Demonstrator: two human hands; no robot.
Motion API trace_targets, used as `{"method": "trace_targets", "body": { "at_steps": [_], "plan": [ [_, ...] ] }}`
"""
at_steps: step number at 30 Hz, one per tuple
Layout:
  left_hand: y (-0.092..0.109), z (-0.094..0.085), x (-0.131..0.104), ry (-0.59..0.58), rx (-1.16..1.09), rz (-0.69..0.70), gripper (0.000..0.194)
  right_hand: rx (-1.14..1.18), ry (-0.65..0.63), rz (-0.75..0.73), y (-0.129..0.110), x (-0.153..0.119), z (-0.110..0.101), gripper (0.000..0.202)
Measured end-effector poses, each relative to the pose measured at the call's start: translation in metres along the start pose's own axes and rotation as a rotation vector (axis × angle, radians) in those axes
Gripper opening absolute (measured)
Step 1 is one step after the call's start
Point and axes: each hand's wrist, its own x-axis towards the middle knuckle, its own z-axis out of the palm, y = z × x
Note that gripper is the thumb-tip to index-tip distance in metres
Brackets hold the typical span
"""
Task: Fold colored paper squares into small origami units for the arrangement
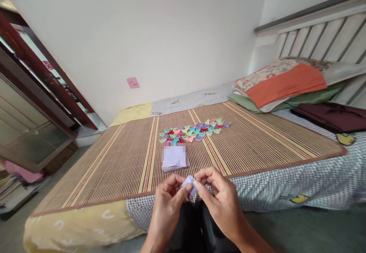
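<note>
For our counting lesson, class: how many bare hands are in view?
2: left hand, at the left of the folded paper; right hand, at its right; both gripping it. None seems hidden.

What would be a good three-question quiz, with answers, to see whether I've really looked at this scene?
1. True or false: the paper stack lies between the colourful folded shapes and the person's hands.
2. What do the left hand and the right hand hold together?
A) a cup
B) a small folded paper
C) a paintbrush
3. Which is nearer the white slatted panel: the orange-and-floral cloth or the paper stack?

Key: 1. True. 2. B. 3. The orange-and-floral cloth.
</note>
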Motion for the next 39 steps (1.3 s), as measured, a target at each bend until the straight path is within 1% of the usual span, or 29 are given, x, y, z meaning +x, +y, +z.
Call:
{"method": "trace_targets", "body": {
  "at_steps": [2,5,8,10,13,15,18,20,23,28,30,32,33,35,37,39],
  "plan": [
    [0.001,-0.001,-0.001,0.0,0.026,-0.014,0.04,0.011,-0.048,0.025,-0.002,0.001,-0.001,0.01],
    [-0.001,-0.002,-0.003,0.01,0.151,0.027,0.04,-0.015,-0.134,0.03,-0.006,0.005,-0.001,0.014],
    [-0.004,-0.002,-0.004,-0.006,0.25,0.058,0.038,-0.046,-0.138,-0.021,-0.009,0.007,-0.001,0.025],
    [-0.007,-0.001,-0.004,-0.038,0.208,0.034,0.038,-0.04,-0.13,-0.029,-0.009,0.007,-0.002,0.027],
    [-0.008,-0.002,-0.005,-0.076,0.128,-0.003,0.04,-0.011,-0.154,0.014,-0.006,0.006,-0.004,0.028],
    [-0.007,-0.003,-0.006,-0.058,0.13,0.01,0.041,0.022,-0.195,0.07,-0.005,0.006,-0.005,0.029],
    [-0.006,-0.004,-0.007,0.006,0.099,0.042,0.042,0.077,-0.255,0.153,-0.005,0.006,-0.007,0.032],
    [-0.005,-0.004,-0.006,0.017,0.062,0.04,0.041,0.1,-0.272,0.173,-0.006,0.006,-0.009,0.034],
    [-0.002,-0.005,-0.004,-0.025,0.035,0.017,0.04,0.082,-0.289,0.146,-0.009,0.005,-0.011,0.035],
    [0.005,-0.01,-0.003,-0.11,0.014,-0.036,0.039,0.006,-0.374,0.132,-0.013,0.007,-0.015,0.03],
    [0.007,-0.011,-0.003,-0.153,0.032,-0.054,0.039,-0.009,-0.351,0.131,-0.014,0.009,-0.018,0.028],
    [0.007,-0.01,-0.003,-0.172,0.039,-0.061,0.039,-0.002,-0.309,0.127,-0.015,0.011,-0.02,0.028],
    [0.006,-0.009,-0.004,-0.162,0.026,-0.058,0.038,0.013,-0.289,0.127,-0.016,0.012,-0.021,0.029],
    [0.003,-0.005,-0.006,-0.094,-0.041,-0.038,0.037,0.062,-0.264,0.143,-0.016,0.012,-0.022,0.028],
    [0.0,-0.001,-0.008,-0.013,-0.151,-0.018,0.035,0.122,-0.272,0.179,-0.014,0.01,-0.02,0.023],
    [-0.003,0.003,-0.009,0.026,-0.258,-0.017,0.034,0.174,-0.289,0.212,-0.013,0.008,-0.017,0.02]
  ]
}}
